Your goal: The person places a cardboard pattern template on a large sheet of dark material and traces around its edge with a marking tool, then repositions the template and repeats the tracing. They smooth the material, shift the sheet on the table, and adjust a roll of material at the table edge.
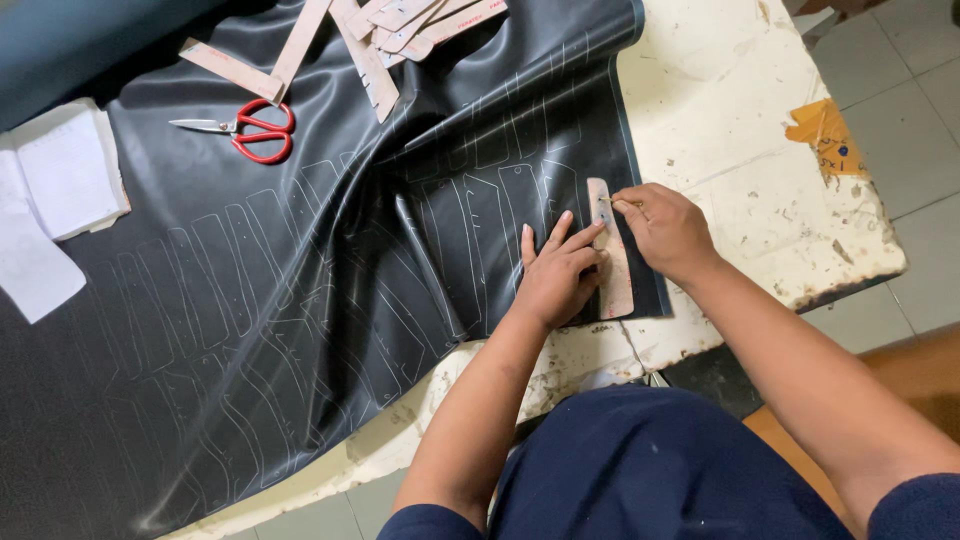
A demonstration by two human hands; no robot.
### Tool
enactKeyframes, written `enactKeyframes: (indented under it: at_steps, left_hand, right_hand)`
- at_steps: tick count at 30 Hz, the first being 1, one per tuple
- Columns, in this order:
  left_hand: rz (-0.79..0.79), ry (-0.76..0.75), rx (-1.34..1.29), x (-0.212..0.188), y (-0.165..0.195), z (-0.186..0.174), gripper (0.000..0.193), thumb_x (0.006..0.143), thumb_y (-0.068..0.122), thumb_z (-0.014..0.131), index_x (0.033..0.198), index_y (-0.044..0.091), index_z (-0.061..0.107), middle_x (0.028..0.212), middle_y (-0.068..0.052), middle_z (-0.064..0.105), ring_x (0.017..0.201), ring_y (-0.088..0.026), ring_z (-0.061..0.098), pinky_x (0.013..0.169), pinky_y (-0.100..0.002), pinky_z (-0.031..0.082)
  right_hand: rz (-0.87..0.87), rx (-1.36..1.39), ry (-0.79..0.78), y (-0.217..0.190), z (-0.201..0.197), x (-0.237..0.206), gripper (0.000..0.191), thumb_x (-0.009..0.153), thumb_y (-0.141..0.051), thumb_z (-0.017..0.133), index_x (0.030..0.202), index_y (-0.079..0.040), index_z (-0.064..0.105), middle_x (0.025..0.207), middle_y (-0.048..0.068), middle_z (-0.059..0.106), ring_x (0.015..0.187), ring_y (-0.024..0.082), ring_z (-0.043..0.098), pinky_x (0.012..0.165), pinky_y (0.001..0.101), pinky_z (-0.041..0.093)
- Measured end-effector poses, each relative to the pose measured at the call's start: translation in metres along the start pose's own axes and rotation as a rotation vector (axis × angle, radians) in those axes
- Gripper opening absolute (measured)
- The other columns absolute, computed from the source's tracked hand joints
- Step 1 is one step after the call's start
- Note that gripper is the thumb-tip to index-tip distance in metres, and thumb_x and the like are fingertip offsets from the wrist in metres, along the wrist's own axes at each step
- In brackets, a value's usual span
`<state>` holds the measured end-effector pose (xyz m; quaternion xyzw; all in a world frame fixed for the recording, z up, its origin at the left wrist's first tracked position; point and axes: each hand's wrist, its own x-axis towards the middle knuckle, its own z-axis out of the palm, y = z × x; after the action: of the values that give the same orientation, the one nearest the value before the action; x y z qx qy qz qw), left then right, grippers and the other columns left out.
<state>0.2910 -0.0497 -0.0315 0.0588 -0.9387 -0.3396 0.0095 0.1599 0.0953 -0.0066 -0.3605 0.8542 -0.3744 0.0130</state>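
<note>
Your left hand (pixel 556 275) lies flat with fingers spread, pressing a narrow cardboard template (pixel 612 262) onto the black leather sheet (pixel 300 300) near its edge at about 3 o'clock. Your right hand (pixel 665 228) is pinched shut on a thin marking tool (pixel 612 202) — too small to say whether it is a pen or a scribe — with its tip touching the top end of the template.

Judging by the sheet, most of the marking looks done: pale outlines of the same long shape run in rows from 7 o'clock up through the middle and across to just beside your left hand. The strip under the template sits at the sheet's right edge, so this looks like one of the last places in that row. The tool is only at the top end, so this outline appears barely begun. Whether the far left of the sheet is fully marked I cannot tell — the lines fade into the dark there.

None of the outlines appears cut. The red-handled scissors (pixel 245 130) lie apart at 11 o'clock on the sheet, and a loose pile of spare templates (pixel 370 40) rests at 12 o'clock. White paper sheets (pixel 60 190) lie at 9 o'clock, and the worn white worktop (pixel 740 130) shows bare at 2 o'clock.
</note>
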Motion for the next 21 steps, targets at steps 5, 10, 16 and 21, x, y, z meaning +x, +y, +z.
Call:
enactKeyframes:
  at_steps: [5, 10, 16, 21]
  left_hand:
    - [0.001, -0.016, -0.014, -0.001, -0.001, 0.000, 0.028, 0.084, 0.019, 0.075, 0.112, 0.022, 0.072, 0.156, 0.007, 0.048, 0.154, -0.028, 0.029, 0.121, -0.069, 0.001]
    - [-0.034, 0.131, -0.194, -0.004, 0.001, 0.000, 0.054, 0.078, 0.013, 0.076, 0.128, 0.008, 0.055, 0.161, -0.014, 0.034, 0.153, -0.036, 0.026, 0.123, -0.064, 0.008]
    - [-0.018, 0.297, -0.225, -0.041, 0.003, -0.005, 0.047, 0.087, 0.004, 0.065, 0.132, 0.004, 0.055, 0.163, -0.022, 0.036, 0.155, -0.044, 0.027, 0.124, -0.064, 0.017]
    - [-0.126, 0.264, 0.118, -0.085, 0.004, -0.013, 0.054, 0.087, 0.018, 0.074, 0.137, 0.006, 0.057, 0.160, -0.020, 0.037, 0.152, -0.043, 0.028, 0.120, -0.067, 0.013]
  right_hand:
    - [-0.080, 0.025, 0.053, 0.002, -0.002, -0.006, 0.013, 0.104, -0.009, 0.058, 0.113, -0.004, 0.066, 0.112, 0.015, 0.067, 0.104, 0.034, 0.067, 0.092, 0.0412, 0.054]
    - [0.109, -0.154, -0.156, -0.011, 0.002, -0.040, 0.039, 0.096, -0.019, 0.060, 0.134, -0.010, 0.060, 0.122, 0.016, 0.061, 0.105, 0.037, 0.065, 0.091, 0.0450, 0.054]
    - [0.223, -0.351, -0.288, -0.007, 0.005, -0.085, 0.097, 0.073, -0.052, 0.081, 0.148, -0.003, 0.043, 0.130, 0.020, 0.049, 0.115, 0.041, 0.058, 0.092, 0.0482, 0.051]
    - [0.437, -0.370, -0.226, 0.032, -0.019, -0.104, 0.099, 0.072, -0.053, 0.085, 0.149, -0.004, 0.046, 0.139, 0.019, 0.045, 0.120, 0.041, 0.055, 0.099, 0.0474, 0.049]
